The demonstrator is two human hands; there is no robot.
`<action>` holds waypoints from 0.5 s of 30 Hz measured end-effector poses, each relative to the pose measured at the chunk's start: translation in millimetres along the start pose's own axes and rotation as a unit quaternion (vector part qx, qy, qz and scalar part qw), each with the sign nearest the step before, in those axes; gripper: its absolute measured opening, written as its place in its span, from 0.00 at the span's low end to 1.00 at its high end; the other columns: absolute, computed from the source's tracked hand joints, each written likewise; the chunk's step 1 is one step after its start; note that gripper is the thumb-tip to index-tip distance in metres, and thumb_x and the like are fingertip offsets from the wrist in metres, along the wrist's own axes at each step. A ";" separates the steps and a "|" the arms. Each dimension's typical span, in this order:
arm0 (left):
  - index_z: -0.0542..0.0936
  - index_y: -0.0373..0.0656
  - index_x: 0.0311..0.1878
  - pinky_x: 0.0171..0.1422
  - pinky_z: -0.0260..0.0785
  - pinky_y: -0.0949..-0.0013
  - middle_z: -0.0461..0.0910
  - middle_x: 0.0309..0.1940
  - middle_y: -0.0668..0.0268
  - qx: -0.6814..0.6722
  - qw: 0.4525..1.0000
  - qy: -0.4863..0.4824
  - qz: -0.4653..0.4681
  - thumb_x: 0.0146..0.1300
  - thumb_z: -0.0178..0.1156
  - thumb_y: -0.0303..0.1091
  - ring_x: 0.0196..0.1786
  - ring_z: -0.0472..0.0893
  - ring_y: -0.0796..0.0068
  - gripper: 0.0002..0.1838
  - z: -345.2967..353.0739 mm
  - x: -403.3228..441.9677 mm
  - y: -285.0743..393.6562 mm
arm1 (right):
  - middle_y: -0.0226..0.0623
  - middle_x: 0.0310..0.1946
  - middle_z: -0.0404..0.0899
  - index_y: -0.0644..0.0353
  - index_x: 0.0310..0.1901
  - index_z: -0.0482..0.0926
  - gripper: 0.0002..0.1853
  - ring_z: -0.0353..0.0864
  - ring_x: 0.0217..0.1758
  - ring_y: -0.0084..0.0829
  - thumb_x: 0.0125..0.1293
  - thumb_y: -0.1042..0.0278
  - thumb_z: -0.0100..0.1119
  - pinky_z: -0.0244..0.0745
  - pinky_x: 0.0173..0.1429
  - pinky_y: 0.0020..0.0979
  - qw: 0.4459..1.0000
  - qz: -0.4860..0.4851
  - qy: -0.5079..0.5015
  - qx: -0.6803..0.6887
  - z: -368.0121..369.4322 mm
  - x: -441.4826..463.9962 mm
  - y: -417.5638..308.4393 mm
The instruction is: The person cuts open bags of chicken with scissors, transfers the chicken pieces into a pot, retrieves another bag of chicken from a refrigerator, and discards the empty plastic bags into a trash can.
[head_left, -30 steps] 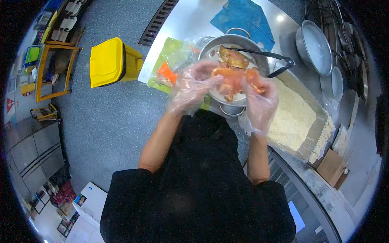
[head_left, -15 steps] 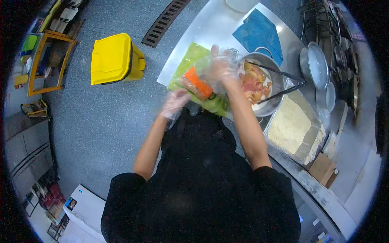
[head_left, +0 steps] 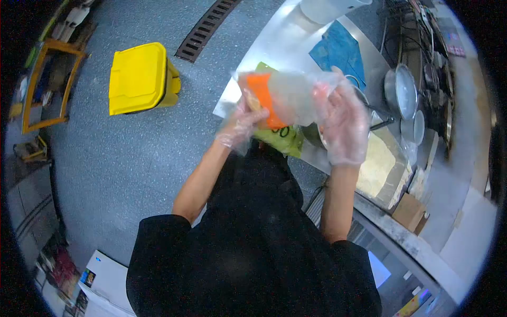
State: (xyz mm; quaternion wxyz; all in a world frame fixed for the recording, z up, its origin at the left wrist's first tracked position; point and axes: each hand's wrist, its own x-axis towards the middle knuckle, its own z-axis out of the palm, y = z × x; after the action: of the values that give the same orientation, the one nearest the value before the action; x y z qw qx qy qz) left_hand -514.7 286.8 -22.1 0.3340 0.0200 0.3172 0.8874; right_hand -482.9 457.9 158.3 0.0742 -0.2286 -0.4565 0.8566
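Observation:
A clear plastic bag [head_left: 293,98] with an orange band is held up above the table, stretched between my two gloved hands. My left hand [head_left: 240,121] grips its left end beside the orange band, thumb on the near side. At the bag's right end, my right hand [head_left: 346,127] has its fingers closed on the plastic; motion blurs the fingertips. Underneath lies a green plastic bag [head_left: 280,140] with dark print. My right hand and the clear bag cover most of the metal bowl. Dark tongs [head_left: 383,124] stick out to the right of it.
A metal tray of pale powder [head_left: 375,164] stands right of the bowl. A blue cloth [head_left: 340,53] and a white container [head_left: 327,10] sit farther back on the metal table [head_left: 274,39]. Metal pans [head_left: 404,92] are at the right. On the floor stands a yellow bin [head_left: 137,79].
The clear bag has been raised off the green bag and spread out. My right hand has moved right, in front of the bowl; my left hand has moved right and up onto the bag.

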 end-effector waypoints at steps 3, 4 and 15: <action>0.59 0.41 0.71 0.71 0.64 0.60 0.71 0.62 0.65 0.072 0.997 0.006 0.021 0.60 0.65 0.23 0.65 0.71 0.70 0.38 33.1 8.9 43.8 | 0.44 0.49 0.81 0.70 0.57 0.73 0.23 0.82 0.49 0.30 0.59 0.79 0.63 0.76 0.56 0.30 0.998 0.025 0.018 -0.048 -37.1 5.9 -5.4; 0.60 0.41 0.70 0.69 0.66 0.62 0.73 0.60 0.65 0.120 0.992 0.012 0.036 0.59 0.65 0.22 0.63 0.72 0.71 0.37 42.2 11.4 54.4 | 0.44 0.49 0.81 0.69 0.55 0.75 0.21 0.82 0.50 0.30 0.59 0.79 0.63 0.76 0.56 0.30 0.988 0.034 -0.004 -0.149 -41.2 5.6 -3.0; 0.60 0.39 0.70 0.68 0.68 0.65 0.70 0.63 0.61 0.111 0.991 0.062 0.037 0.59 0.66 0.21 0.64 0.72 0.71 0.37 75.7 2.8 16.0 | 0.40 0.50 0.80 0.64 0.57 0.75 0.30 0.78 0.53 0.35 0.53 0.61 0.72 0.72 0.60 0.37 0.854 -0.051 -0.057 -0.514 -113.1 12.2 31.5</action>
State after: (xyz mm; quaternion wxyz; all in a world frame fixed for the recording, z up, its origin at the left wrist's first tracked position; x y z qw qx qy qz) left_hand -507.4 320.9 47.0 0.2762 0.0139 0.4331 0.8579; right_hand -439.1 528.5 74.5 -0.0369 -0.1616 -0.8464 0.5061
